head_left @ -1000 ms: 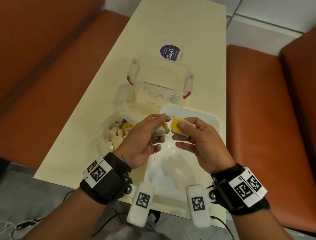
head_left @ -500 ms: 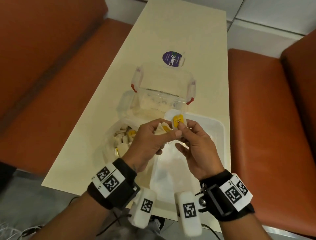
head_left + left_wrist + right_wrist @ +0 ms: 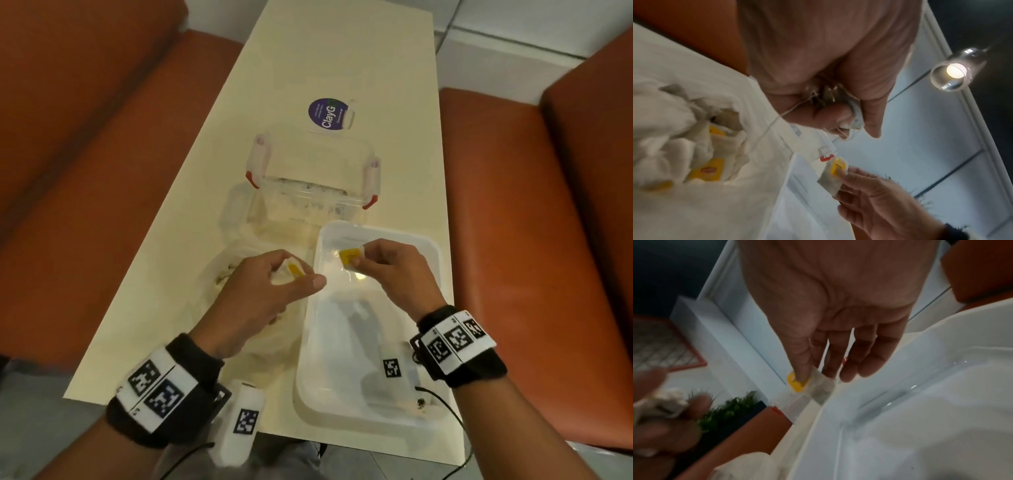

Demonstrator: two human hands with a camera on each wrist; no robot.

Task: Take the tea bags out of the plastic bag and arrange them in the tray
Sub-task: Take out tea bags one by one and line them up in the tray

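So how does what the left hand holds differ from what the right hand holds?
The right hand pinches one tea bag flat between thumb and fingertips, its yellow tag facing up; the left hand holds a crumpled bunch in curled fingers, with only a strip of yellow showing. The right hand's tea bag hangs over the tray; the left hand's bunch is over the plastic bag, beside the tray. Both have white paper and yellow tags.

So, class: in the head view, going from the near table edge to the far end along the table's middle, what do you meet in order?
Tray → right hand with a tea bag → clear box → purple sticker.
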